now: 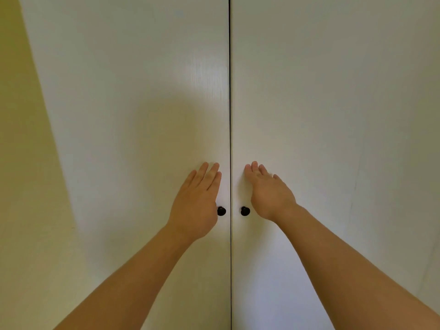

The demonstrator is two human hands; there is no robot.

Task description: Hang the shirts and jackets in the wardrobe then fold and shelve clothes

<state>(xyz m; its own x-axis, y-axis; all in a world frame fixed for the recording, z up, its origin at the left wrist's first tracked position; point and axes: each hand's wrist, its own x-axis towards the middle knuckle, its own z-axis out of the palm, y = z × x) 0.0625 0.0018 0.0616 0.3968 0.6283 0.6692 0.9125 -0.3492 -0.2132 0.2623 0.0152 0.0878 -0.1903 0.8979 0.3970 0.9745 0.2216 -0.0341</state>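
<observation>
My left hand (195, 201), right hand (269, 194): fingers straight, flat on closed white wardrobe doors (142, 91). Small black round knobs (221, 211) just inboard of each palm, flanking vertical seam.

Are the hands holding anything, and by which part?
Nothing is held: the left hand and right hand rest flat on the closed wardrobe doors, beside the knobs.

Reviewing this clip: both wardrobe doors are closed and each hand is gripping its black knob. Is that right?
Not quite. The head view shows the wardrobe doors closed, but the left hand and right hand lie flat on them, fingers straight, beside the ungripped black knobs.
</observation>
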